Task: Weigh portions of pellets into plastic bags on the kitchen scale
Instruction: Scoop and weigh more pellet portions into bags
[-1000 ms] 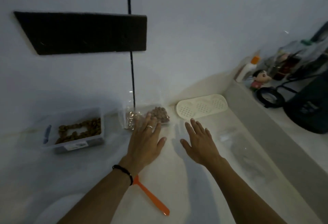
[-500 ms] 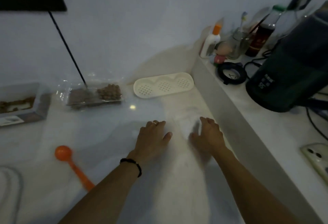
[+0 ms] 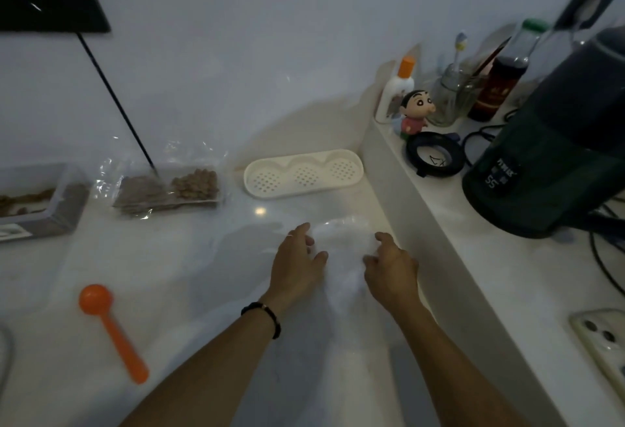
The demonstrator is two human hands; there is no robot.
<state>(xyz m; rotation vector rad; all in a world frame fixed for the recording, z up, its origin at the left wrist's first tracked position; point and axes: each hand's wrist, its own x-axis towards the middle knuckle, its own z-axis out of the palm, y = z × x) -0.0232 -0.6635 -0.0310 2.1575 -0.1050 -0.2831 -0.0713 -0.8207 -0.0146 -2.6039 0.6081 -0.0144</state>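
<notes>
Both the left hand (image 3: 297,262) and the right hand (image 3: 392,266) curl their fingers onto a blurred, clear empty plastic bag (image 3: 341,240) lying near the right edge of the white counter (image 3: 169,291). A filled clear bag of brown pellets (image 3: 169,188) lies at the counter's back edge, and an orange plastic scoop (image 3: 111,328) lies toward the front left.

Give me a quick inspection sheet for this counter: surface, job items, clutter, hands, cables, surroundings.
Surface: pale counter, dimly lit, raised ledge at right.
Job's things: pellet tub far left; filled pellet bags by the wall; orange scoop lying loose; clear empty bags between the hands.
Clutter: white perforated tray.
Hands: left hand and right hand curled at the empty bags; grip unclear.
Cables: black cords on the ledge.
Surroundings: kettle, bottles, figurine, white wall.
</notes>
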